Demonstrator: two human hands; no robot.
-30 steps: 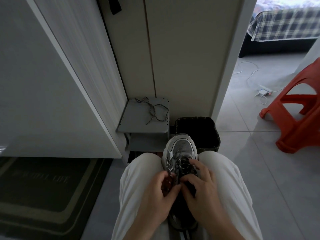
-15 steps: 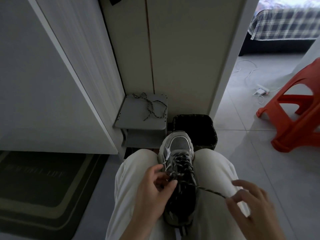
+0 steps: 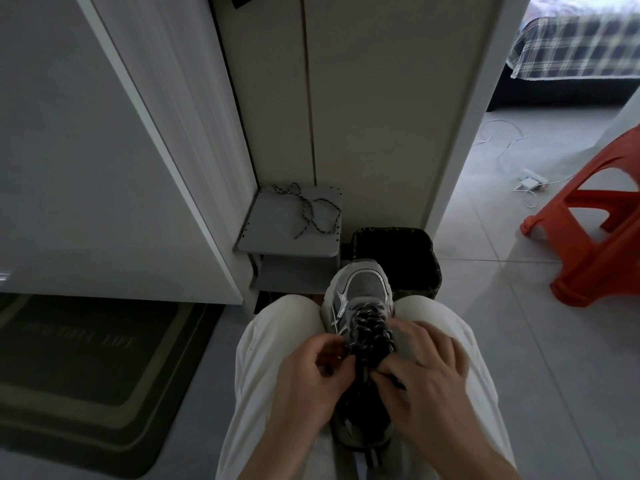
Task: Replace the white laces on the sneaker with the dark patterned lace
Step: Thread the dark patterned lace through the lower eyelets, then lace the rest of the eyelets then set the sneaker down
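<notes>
A grey and silver sneaker lies between my knees, toe pointing away from me. A dark patterned lace criss-crosses its eyelets. My left hand sits at the sneaker's left side with curled fingers that pinch the lace near the upper eyelets. My right hand lies over the right side of the tongue, thumb and forefinger pinching the lace end. A second dark patterned lace lies loose on the small grey shelf ahead. No white lace is in view.
A black bin stands just past the sneaker's toe, beside the shelf. An orange plastic stool is on the tiled floor at the right, with a white cable and charger behind it. A dark doormat lies at the left.
My right hand, which had pulled the lace end out to the right, has come back to the sneaker's tongue. The left hand has stayed at the left eyelets.
</notes>
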